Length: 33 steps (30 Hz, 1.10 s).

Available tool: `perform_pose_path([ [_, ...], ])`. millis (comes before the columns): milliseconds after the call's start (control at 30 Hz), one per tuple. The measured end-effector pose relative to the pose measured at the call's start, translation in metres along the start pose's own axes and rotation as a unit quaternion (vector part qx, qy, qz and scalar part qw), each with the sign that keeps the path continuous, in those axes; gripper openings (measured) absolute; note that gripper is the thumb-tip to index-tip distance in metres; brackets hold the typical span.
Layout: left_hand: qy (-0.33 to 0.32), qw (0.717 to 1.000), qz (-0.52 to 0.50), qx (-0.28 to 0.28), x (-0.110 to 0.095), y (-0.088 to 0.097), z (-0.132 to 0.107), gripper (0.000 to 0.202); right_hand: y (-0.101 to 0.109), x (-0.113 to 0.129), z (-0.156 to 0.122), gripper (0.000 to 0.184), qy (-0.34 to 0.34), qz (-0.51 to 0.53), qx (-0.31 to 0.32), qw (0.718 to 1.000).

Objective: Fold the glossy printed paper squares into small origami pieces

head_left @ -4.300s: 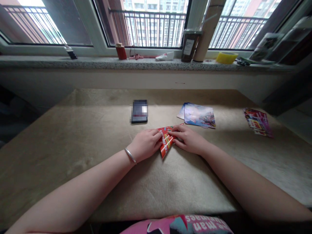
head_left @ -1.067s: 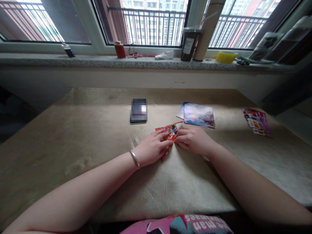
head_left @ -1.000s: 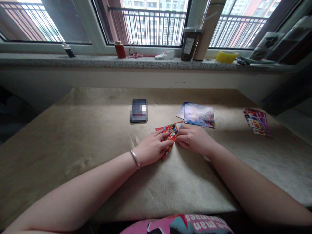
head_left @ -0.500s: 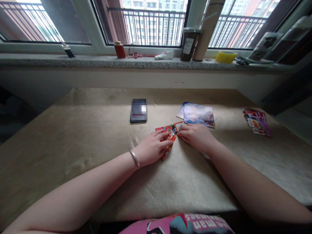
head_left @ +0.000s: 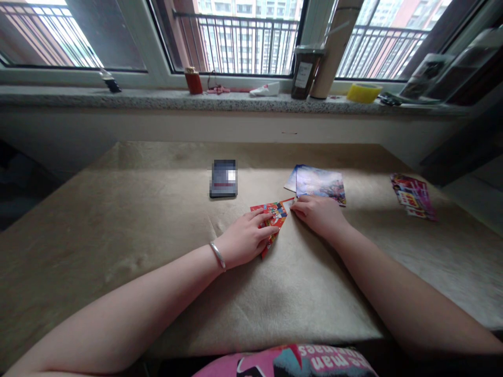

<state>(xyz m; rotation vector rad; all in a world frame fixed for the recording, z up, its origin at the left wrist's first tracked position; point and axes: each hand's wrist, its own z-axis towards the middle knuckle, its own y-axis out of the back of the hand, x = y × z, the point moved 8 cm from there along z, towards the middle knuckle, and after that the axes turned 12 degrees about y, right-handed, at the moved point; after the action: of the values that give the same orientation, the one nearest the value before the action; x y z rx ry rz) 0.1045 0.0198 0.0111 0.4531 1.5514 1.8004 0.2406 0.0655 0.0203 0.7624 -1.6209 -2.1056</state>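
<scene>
A colourful red printed paper (head_left: 280, 208) lies on the table, folded, with a white patch showing near its right corner. My left hand (head_left: 248, 234) rests flat on it from the left, fingers spread and pressing it down. At the paper's right edge is my right hand (head_left: 317, 215), its fingers drawn together with the tips on the white corner. Just behind that hand lie bluish-purple printed sheets (head_left: 320, 182), partly overlapped by its knuckles.
A dark flat device (head_left: 223, 179), blurred out, lies on the tan-covered table (head_left: 137, 220) left of the paper. Reddish-purple printed papers (head_left: 414, 198) sit at the far right. The windowsill (head_left: 243, 102) holds a red bottle (head_left: 193, 80), a dark jar (head_left: 305, 73) and yellow tape (head_left: 363, 93).
My right hand has slid slightly right and away from me along the paper's right corner, baring a bit more of its edge. My left hand and the paper stay put.
</scene>
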Motion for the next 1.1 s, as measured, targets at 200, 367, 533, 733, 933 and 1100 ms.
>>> perform_pose_path([
  [200, -0.002, 1.000, 0.005, 0.004, -0.001, -0.001, 0.000, 0.031, -0.004, -0.009, -0.001, 0.024, -0.028, -0.006, 0.001, 1.000],
  [367, 0.003, 1.000, 0.003, 0.013, -0.001, -0.003, 0.000, 0.032, -0.006, -0.016, -0.001, 0.026, -0.051, -0.003, -0.011, 0.999],
  [533, 0.005, 1.000, 0.001, 0.016, -0.001, -0.004, 0.001, 0.032, -0.008, -0.020, -0.002, 0.027, -0.072, -0.004, -0.007, 0.997],
  [733, 0.004, 1.000, 0.004, 0.015, -0.001, -0.004, 0.001, 0.032, -0.009, -0.022, -0.002, 0.029, -0.094, -0.003, 0.001, 0.996],
  [933, 0.005, 1.000, 0.004, 0.009, -0.003, -0.002, 0.002, 0.033, -0.010, -0.030, -0.003, 0.028, -0.122, 0.008, -0.002, 0.992],
  [1100, 0.004, 1.000, 0.001, 0.005, -0.003, 0.000, 0.001, 0.033, -0.007, -0.033, -0.007, 0.025, -0.137, 0.035, -0.043, 0.989],
])
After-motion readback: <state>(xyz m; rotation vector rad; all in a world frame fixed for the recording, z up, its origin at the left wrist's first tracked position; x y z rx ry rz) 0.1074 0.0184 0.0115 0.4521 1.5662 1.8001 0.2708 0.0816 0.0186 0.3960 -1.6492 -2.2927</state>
